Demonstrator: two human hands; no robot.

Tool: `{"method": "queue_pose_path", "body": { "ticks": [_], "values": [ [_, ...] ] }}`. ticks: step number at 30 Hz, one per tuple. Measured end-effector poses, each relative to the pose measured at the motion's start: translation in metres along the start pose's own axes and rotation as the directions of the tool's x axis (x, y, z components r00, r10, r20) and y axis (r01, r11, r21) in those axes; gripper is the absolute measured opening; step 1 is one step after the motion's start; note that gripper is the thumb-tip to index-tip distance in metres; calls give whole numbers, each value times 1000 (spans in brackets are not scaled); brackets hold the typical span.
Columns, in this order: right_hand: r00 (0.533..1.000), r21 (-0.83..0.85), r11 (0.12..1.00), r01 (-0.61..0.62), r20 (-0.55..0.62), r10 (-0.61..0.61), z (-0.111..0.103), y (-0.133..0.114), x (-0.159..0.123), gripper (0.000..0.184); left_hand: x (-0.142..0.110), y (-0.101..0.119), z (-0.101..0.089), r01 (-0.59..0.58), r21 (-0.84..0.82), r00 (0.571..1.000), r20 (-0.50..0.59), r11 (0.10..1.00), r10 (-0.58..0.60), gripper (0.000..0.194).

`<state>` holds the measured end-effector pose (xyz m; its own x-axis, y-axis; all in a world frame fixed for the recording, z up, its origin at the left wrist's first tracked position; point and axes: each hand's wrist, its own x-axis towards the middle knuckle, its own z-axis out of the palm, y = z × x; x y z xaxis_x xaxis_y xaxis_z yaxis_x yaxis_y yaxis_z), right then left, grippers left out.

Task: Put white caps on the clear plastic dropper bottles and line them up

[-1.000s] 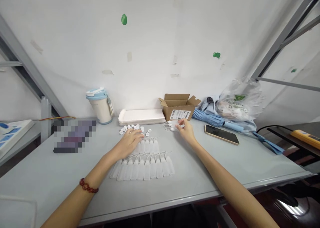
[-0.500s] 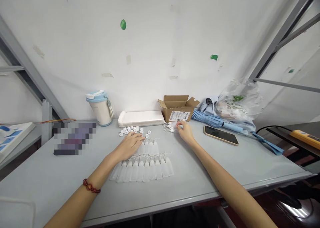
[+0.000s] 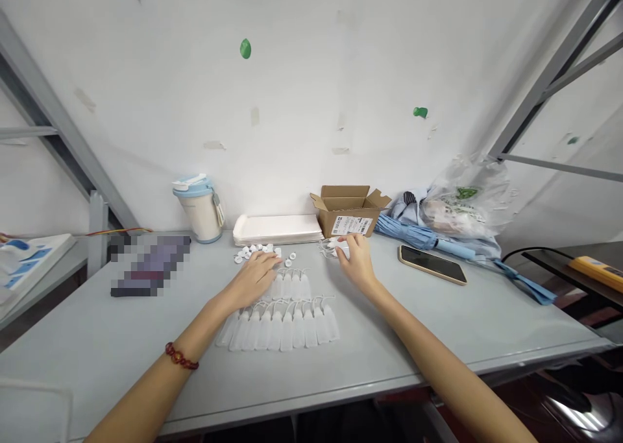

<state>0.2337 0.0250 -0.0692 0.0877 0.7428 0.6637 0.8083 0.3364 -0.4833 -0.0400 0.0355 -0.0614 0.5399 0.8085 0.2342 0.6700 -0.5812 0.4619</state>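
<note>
My left hand [image 3: 254, 277] lies low over the table, fingers stretched out and fairly flat, at the near edge of small white round caps [image 3: 246, 253]. Partly under and beside it is a short row of translucent white sleeve-shaped pieces [image 3: 293, 288] with thin cords. A longer row of the same pieces [image 3: 280, 329] lies closer to me. My right hand [image 3: 359, 263] is at a small heap of white corded pieces [image 3: 331, 247] in front of the cardboard box. Its thumb and fingers are apart around part of the heap; no firm grip shows.
Behind the hands stand a stack of white flat sheets or trays [image 3: 280, 227] and an open cardboard box [image 3: 348, 222]. A cup with a blue lid [image 3: 199, 213] is at left. On the right lie a phone [image 3: 432, 264], a blue umbrella [image 3: 409, 231] and a plastic bag [image 3: 462, 203].
My right thumb and fingers have spread apart over the corded heap, where they were close together before. My left hand stays nearly in place. The whole view has shifted slightly.
</note>
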Motion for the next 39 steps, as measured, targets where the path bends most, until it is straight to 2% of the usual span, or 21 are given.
{"method": "queue_pose_path", "body": {
  "ticks": [2, 3, 5, 6, 9, 13, 17, 20, 29, 35, 39],
  "values": [
    [997, 85, 996, 30, 70, -37, -4, -15, -3, 13, 1, 3, -3, 11, -68, 998, -56, 998, -15, 40],
    [986, 154, 988, 24, 159, -49, -6, -22, -5, 12, 1, 4, -5, 14, -106, 996, -84, 994, -23, 39],
    [926, 269, 963, -27, 370, -78, -8, -36, -10, 12, 2, 7, -9, 18, -178, 990, -132, 984, -42, 38],
    [894, 300, 953, -32, 435, -107, -8, -41, -13, 12, 2, 8, -10, 19, -203, 988, -147, 979, -50, 37],
    [836, 337, 942, 0, 516, -185, -6, -52, -21, 14, 2, 8, -10, 16, -196, 985, -164, 981, -49, 36],
    [793, 335, 942, 29, 566, -225, -3, -53, -26, 19, 2, 3, -2, 1, -96, 990, -144, 995, -14, 34],
    [757, 347, 936, 63, 595, -271, -3, -51, -26, 20, 1, 1, 2, -2, -44, 999, -48, 999, 0, 38],
    [751, 372, 926, 68, 591, -293, -5, -53, -25, 20, 1, 1, 3, -28, -14, 1000, -13, 1000, 28, 39],
    [737, 377, 914, 149, 574, -357, -2, -53, -25, 21, 2, -6, 5, -16, 76, 999, -34, 997, 19, 39],
    [737, 350, 920, 176, 573, -359, -1, -50, -23, 25, 6, -5, 5, -23, 109, 1000, -18, 994, 25, 40],
    [720, 330, 931, 158, 606, -337, -1, -48, -23, 27, 9, 1, 2, -26, 124, 1000, 12, 992, 24, 40]
  ]
}}
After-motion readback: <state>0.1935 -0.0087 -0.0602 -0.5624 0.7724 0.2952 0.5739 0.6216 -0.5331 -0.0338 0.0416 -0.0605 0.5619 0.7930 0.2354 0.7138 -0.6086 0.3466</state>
